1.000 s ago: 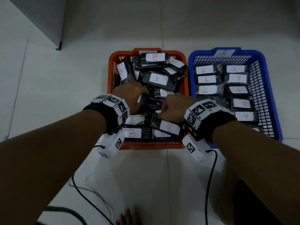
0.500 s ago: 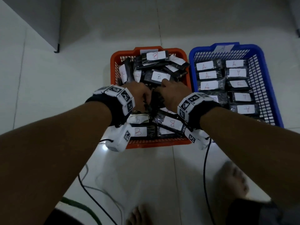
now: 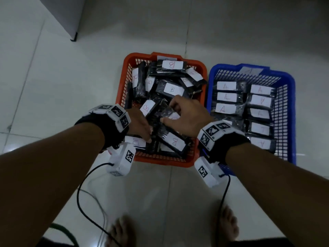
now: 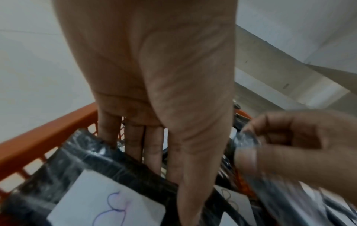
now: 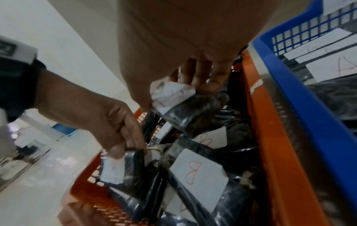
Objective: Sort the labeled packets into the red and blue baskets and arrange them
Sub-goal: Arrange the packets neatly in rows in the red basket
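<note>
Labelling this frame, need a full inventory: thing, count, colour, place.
red basket: one, orange-red, on floor, left of blue basket
blue basket: one, blue, on floor, touching or nearly touching the red one
B packets: a jumbled pile, black with white labels, in red basket
A packets: two neat columns, black with white labels, in blue basket
cables: two, black, on floor
cabinet: one, grey, far left
feet: two, bare, bottom edge
left hand: pinches a B packet in red basket
right hand: holds a B packet over red basket
</note>
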{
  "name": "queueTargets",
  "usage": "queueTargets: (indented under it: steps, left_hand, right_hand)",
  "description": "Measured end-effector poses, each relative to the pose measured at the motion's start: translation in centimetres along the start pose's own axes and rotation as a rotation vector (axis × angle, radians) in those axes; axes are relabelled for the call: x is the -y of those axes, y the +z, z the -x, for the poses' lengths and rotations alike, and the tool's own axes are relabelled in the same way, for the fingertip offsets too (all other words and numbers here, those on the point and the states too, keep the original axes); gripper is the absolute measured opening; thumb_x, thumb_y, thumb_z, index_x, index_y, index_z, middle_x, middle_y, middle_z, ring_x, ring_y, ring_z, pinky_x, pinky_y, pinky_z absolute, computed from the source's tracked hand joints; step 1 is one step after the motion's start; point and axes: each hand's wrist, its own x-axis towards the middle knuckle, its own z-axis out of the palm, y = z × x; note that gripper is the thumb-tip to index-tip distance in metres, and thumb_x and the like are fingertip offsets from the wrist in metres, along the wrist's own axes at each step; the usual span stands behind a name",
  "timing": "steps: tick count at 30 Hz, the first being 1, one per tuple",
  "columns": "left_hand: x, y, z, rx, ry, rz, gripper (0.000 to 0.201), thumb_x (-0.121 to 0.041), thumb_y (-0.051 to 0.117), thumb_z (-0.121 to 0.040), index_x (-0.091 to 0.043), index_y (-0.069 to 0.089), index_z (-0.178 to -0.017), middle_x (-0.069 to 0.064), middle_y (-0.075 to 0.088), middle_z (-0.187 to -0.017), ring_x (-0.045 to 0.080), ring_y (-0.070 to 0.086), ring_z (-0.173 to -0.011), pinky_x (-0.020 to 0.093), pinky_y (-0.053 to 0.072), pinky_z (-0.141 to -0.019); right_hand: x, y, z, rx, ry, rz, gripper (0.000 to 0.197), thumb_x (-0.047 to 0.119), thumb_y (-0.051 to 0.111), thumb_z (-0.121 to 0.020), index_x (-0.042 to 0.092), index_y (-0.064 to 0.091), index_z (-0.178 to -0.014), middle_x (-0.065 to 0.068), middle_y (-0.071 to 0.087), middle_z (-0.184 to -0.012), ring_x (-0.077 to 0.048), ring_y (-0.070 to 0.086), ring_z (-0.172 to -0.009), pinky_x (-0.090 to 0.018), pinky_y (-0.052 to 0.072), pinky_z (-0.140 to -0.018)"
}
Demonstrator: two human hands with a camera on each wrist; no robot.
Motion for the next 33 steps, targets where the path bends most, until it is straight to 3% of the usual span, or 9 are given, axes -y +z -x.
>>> queueTargets:
  steps: [2,5,7,10,13,17,23,30,33]
  left_hand:
    - [0.1,-0.1,0.8,-0.045,-0.071,0.055,0.029,-0.036,0.068,-0.086,-0.019,0.073,-0.109,-0.004,0.067,-0.118,0.014,0.06,-0.11,0.021,0.045,-0.094]
    - [0.7,-0.7,1.1,-0.34,-0.2,0.05,0.033,-0.042,0.055,-0.09,-0.019,0.075,-0.102,-0.003,0.068,-0.116,0.023,0.061,-0.108,0.027,0.047,-0.094]
    - [0.4,-1.0,1.0,-0.488,-0.278,0.074,0.036,-0.047,0.052,-0.085,-0.02,0.074,-0.096,-0.003,0.068,-0.113,0.026,0.062,-0.105,0.029,0.048,-0.09]
    - [-0.7,-0.8,-0.2,-0.604,-0.315,0.171,0.032,-0.045,0.059,-0.087,-0.018,0.071,-0.097,0.005,0.069,-0.105,0.029,0.063,-0.099,0.031,0.05,-0.084]
    - [-1.7,0.0,-2.0,-0.634,-0.333,0.313,0.034,-0.045,0.059,-0.087,-0.018,0.065,-0.106,0.006,0.067,-0.104,0.025,0.06,-0.088,0.026,0.044,-0.073]
    - [-2.3,1.5,-3.8,-0.623,-0.364,0.346,0.054,-0.035,0.07,-0.083,-0.012,0.053,-0.128,0.012,0.058,-0.128,0.031,0.056,-0.114,0.031,0.044,-0.09]
    - [-1.4,2.3,-4.7,-0.742,-0.311,0.312,0.048,-0.03,0.078,-0.074,-0.01,0.058,-0.113,0.019,0.058,-0.11,0.036,0.056,-0.1,0.03,0.037,-0.07]
    - [-0.8,2.2,-4.3,-0.657,-0.273,0.333,0.059,-0.025,0.079,-0.074,-0.01,0.051,-0.124,0.013,0.058,-0.121,0.031,0.058,-0.106,0.031,0.044,-0.081]
    - [-0.1,1.2,-3.5,-0.627,-0.198,0.377,0.043,-0.027,0.078,-0.075,-0.013,0.058,-0.11,0.006,0.062,-0.102,0.021,0.055,-0.088,0.025,0.038,-0.071]
  right_hand:
    - [0.1,0.6,0.1,0.17,0.007,0.032,0.04,0.064,0.067,-0.073,0.027,0.06,-0.088,0.008,0.062,-0.073,-0.011,0.062,-0.067,-0.027,0.052,-0.057]
    - [0.3,1.8,0.0,0.334,-0.042,0.115,0.051,0.064,0.059,-0.082,0.015,0.071,-0.076,-0.003,0.067,-0.07,-0.016,0.064,-0.065,-0.029,0.055,-0.057]
    - [0.2,1.5,-0.8,0.24,-0.043,0.117,0.048,0.054,0.052,-0.091,0.012,0.07,-0.076,-0.007,0.067,-0.073,-0.022,0.065,-0.068,-0.031,0.055,-0.06]
    - [-0.2,0.4,-2.6,0.089,-0.073,0.233,0.023,0.032,0.052,-0.096,0.013,0.065,-0.097,-0.009,0.063,-0.102,-0.03,0.062,-0.095,-0.037,0.054,-0.075]
    - [-0.7,0.4,-3.5,0.094,-0.14,0.38,0.024,0.022,0.06,-0.09,0.014,0.058,-0.113,-0.01,0.059,-0.115,-0.033,0.058,-0.107,-0.041,0.05,-0.081]
    - [-2.3,1.4,-3.4,0.134,-0.114,0.402,0.035,0.021,0.067,-0.085,0.011,0.056,-0.117,-0.012,0.061,-0.117,-0.033,0.058,-0.11,-0.041,0.05,-0.08]
    - [-2.8,2.4,-3.7,0.127,-0.093,0.4,0.044,0.023,0.066,-0.086,0.009,0.052,-0.125,-0.015,0.044,-0.134,-0.035,0.046,-0.123,-0.043,0.046,-0.092]
    - [-2.6,1.0,-4.3,0.099,-0.118,0.27,0.023,0.035,0.062,-0.087,0.019,0.055,-0.101,-0.003,0.057,-0.104,-0.024,0.057,-0.097,-0.034,0.049,-0.075]
    - [-2.3,0.4,-4.0,0.042,-0.085,0.159,0.02,0.04,0.06,-0.088,0.024,0.054,-0.097,0.003,0.063,-0.088,-0.021,0.06,-0.081,-0.035,0.053,-0.071]
